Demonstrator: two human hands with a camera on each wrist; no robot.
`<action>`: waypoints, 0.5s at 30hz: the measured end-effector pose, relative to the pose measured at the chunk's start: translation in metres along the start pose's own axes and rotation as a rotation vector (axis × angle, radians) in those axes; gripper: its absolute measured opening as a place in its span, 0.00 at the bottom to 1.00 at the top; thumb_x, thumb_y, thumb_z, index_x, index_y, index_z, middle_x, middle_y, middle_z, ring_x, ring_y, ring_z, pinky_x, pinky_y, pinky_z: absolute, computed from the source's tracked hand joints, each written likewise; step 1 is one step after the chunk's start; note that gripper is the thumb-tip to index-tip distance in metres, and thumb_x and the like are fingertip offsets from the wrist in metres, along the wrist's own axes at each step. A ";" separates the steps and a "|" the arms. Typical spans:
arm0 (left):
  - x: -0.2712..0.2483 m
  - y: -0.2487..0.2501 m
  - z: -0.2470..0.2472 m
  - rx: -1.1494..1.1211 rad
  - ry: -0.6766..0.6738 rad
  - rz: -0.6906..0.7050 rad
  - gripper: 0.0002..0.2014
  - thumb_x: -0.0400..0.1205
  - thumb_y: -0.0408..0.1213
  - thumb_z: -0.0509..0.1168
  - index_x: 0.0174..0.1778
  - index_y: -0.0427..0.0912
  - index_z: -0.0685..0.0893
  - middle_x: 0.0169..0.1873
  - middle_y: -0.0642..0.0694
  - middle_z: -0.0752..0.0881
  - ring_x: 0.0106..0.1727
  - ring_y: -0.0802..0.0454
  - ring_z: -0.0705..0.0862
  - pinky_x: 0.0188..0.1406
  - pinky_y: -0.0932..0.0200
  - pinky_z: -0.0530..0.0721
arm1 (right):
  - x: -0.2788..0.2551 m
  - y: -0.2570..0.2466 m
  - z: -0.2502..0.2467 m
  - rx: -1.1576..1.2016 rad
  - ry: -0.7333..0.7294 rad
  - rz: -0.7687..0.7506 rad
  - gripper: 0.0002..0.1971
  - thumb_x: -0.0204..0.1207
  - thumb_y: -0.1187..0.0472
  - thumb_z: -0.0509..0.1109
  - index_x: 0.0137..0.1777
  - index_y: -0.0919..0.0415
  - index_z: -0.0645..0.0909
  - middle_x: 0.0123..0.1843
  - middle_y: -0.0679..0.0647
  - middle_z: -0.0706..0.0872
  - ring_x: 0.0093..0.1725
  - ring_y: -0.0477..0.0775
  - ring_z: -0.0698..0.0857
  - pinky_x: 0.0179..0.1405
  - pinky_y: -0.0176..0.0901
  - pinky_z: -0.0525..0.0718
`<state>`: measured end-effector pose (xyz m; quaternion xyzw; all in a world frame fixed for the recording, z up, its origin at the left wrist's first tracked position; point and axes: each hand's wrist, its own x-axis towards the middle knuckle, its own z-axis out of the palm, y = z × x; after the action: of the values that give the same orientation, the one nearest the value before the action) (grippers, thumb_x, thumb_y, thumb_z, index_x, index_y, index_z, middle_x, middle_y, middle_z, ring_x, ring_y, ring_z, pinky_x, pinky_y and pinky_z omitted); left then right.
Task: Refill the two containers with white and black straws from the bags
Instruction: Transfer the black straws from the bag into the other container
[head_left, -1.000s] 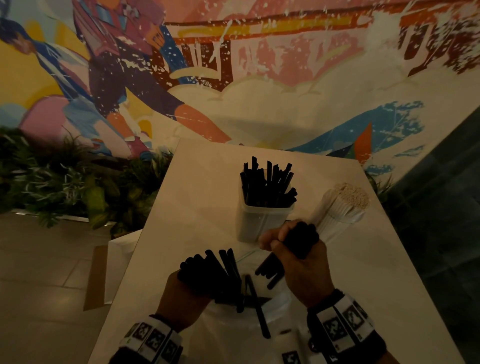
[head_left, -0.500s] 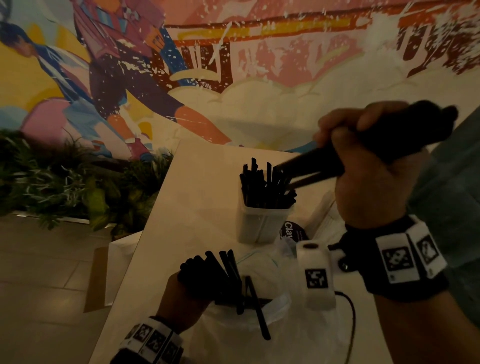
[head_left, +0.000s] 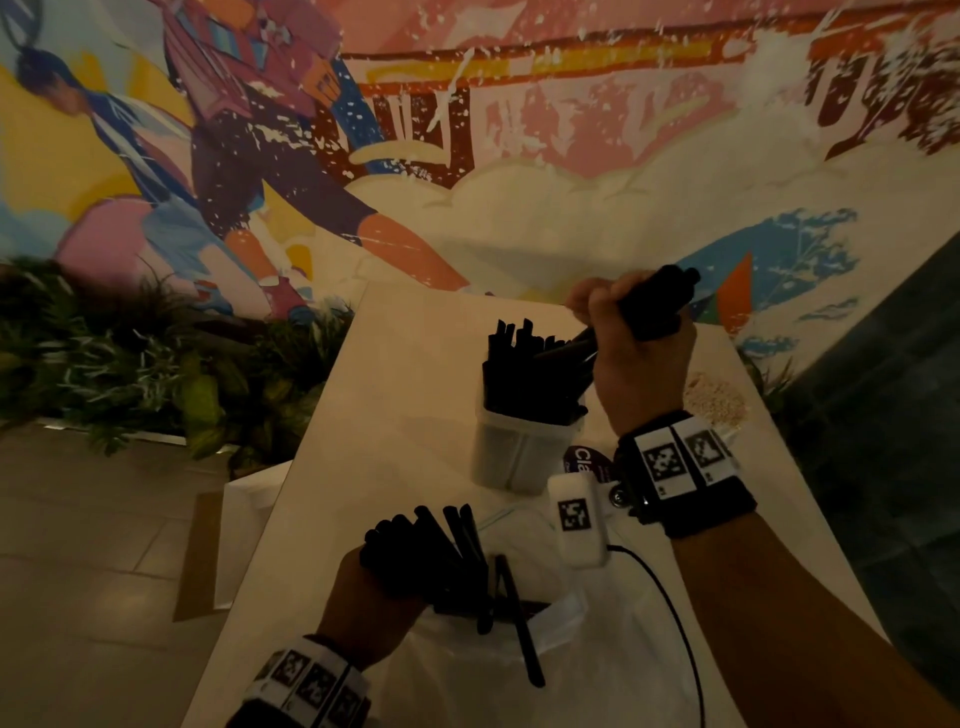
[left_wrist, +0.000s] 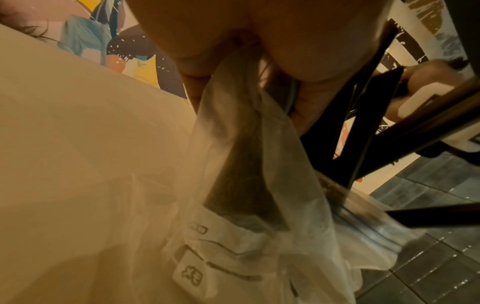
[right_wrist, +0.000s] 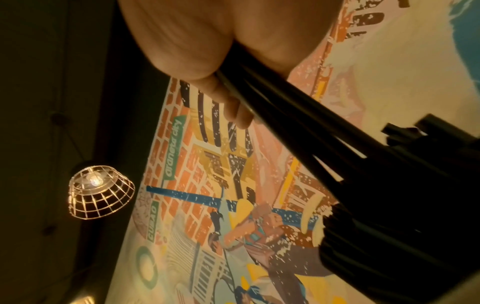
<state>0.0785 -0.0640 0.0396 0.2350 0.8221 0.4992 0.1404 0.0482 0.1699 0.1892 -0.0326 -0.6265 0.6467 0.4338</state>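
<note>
A clear container (head_left: 519, 457) packed with black straws (head_left: 524, 374) stands mid-table. My right hand (head_left: 613, 317) grips a bundle of black straws (head_left: 654, 301) above it, slanted down-left, with the lower ends among the standing ones. The right wrist view shows my right hand (right_wrist: 221, 82) and that bundle (right_wrist: 298, 127) running into the dark mass. My left hand (head_left: 374, 587) holds the clear bag (head_left: 561, 670) gathered round more black straws (head_left: 431, 545) at the near edge. In the left wrist view its fingers (left_wrist: 197, 78) pinch the plastic (left_wrist: 246, 185). White straws (head_left: 719, 400) lie behind my right wrist, partly hidden.
The pale table (head_left: 405, 395) is narrow, with its left edge beside green plants (head_left: 156, 364) and a tiled floor. A mural wall stands right behind its far end. A black cable (head_left: 670, 613) trails over the bag. A purple label (head_left: 584, 460) shows next to the container.
My right hand lifted a bundle of black straws out of the bag, swung it up, and has now come down so the ends enter the container. The left hand stayed put.
</note>
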 end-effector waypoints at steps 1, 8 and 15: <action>0.003 -0.008 0.001 -0.004 0.056 0.008 0.23 0.60 0.18 0.79 0.32 0.50 0.78 0.32 0.68 0.72 0.21 0.67 0.79 0.28 0.87 0.71 | 0.002 -0.003 0.000 0.005 0.007 -0.015 0.13 0.78 0.78 0.63 0.41 0.60 0.75 0.35 0.50 0.87 0.41 0.58 0.86 0.53 0.57 0.85; 0.000 0.001 0.001 -0.275 0.093 -0.168 0.24 0.68 0.15 0.72 0.34 0.53 0.76 0.32 0.60 0.77 0.27 0.78 0.79 0.29 0.85 0.74 | 0.006 0.005 -0.004 -0.065 -0.036 0.019 0.11 0.80 0.74 0.64 0.41 0.59 0.76 0.35 0.54 0.87 0.39 0.58 0.86 0.49 0.56 0.86; 0.004 0.003 -0.006 -0.263 -0.168 -0.259 0.23 0.52 0.22 0.83 0.31 0.48 0.80 0.33 0.70 0.68 0.16 0.68 0.70 0.18 0.84 0.67 | -0.010 0.060 -0.027 -0.846 -0.122 0.018 0.19 0.73 0.45 0.70 0.50 0.62 0.82 0.47 0.56 0.86 0.50 0.52 0.83 0.57 0.41 0.81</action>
<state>0.0735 -0.0649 0.0451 0.1479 0.7586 0.5587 0.3009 0.0393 0.1949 0.1285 -0.1749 -0.8609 0.3371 0.3387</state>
